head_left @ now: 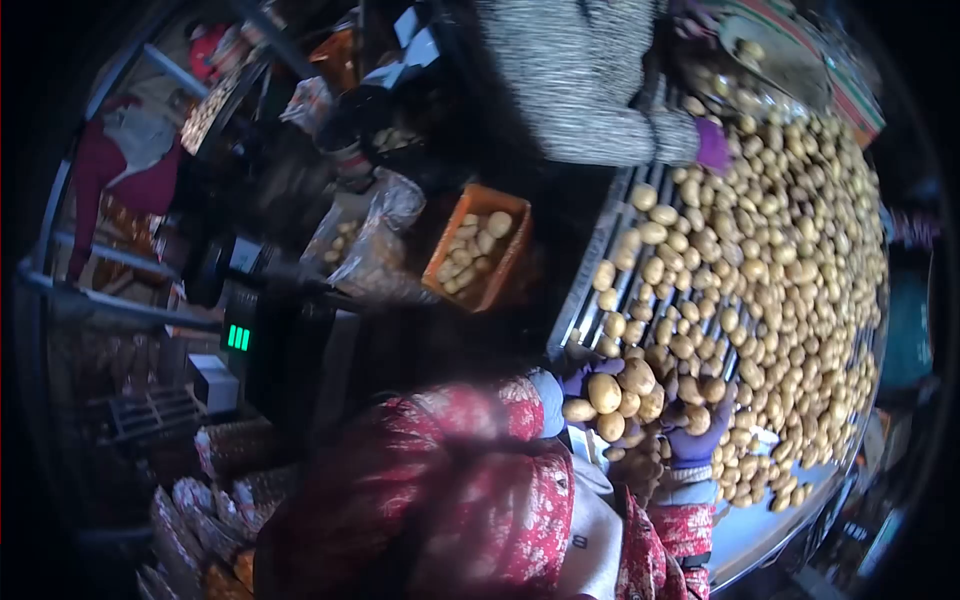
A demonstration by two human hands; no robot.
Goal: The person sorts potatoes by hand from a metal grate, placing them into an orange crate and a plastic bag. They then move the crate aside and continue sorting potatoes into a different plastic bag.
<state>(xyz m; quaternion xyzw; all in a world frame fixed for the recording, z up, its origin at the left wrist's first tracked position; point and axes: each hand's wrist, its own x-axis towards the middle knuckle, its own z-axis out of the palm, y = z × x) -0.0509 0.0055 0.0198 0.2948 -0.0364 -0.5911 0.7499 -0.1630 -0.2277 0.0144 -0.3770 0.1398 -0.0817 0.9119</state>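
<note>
Both of my hands wear purple gloves and are at the near edge of a slatted sorting table (585, 290) heaped with potatoes. My left hand (588, 376) is bent around a cluster of potatoes (605, 393), which hides most of its fingers. Opposite it, my right hand (702, 438) curls around a few more potatoes (693, 416). Between the two hands lie several potatoes close together. Red floral sleeves with light blue cuffs cover my arms. What lies under the potatoes in my hands is hard to make out.
Across the table, a person in a grey knitted sleeve (590, 120) reaches a purple-gloved hand (712, 146) to the potatoes. An orange crate (436, 270) with potatoes stands left of the table, beside a plastic-lined container (375, 240). Filled bags (235, 450) stand lower left.
</note>
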